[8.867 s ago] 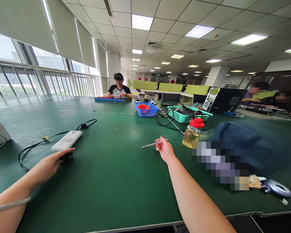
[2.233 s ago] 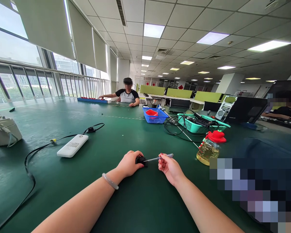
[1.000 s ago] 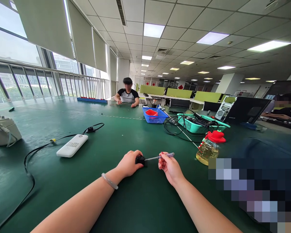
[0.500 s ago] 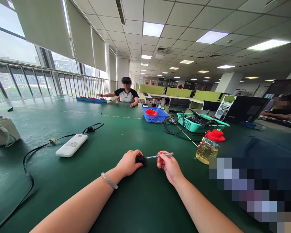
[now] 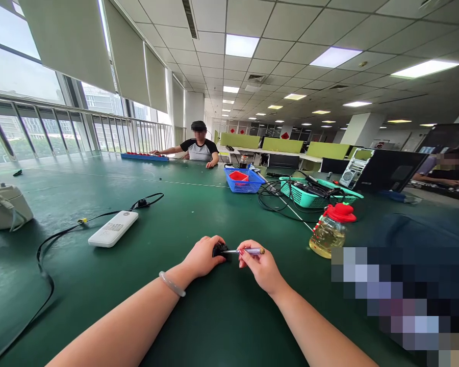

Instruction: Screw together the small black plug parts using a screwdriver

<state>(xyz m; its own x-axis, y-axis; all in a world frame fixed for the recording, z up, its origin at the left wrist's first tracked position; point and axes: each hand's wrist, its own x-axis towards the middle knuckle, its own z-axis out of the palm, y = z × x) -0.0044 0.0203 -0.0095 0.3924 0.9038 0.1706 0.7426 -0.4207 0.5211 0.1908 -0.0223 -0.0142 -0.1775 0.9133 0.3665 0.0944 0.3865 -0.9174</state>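
Observation:
My left hand [image 5: 203,256] is closed around a small black object [image 5: 219,250], pressing it against the green tabletop [image 5: 222,316]; its kind is hard to make out because the fingers cover much of it. Pinched in my right hand [image 5: 260,265] is a screwdriver [image 5: 254,251] with a pale, see-through handle and a thin metal shaft. The shaft points left, and its tip meets the black object. A grey bangle [image 5: 172,284] circles my left wrist.
Left of my hands lie a white power bank [image 5: 113,229] and a black cable [image 5: 49,255]. To the right stands a red-lidded jar [image 5: 329,234]. Farther back are a blue basket [image 5: 244,183] and a teal basket [image 5: 306,198] with cables. Across the table sits a person [image 5: 199,148].
My right hand has moved left with the screwdriver, bringing it closer to the black object and slightly lower at the handle end. My left hand stays in place.

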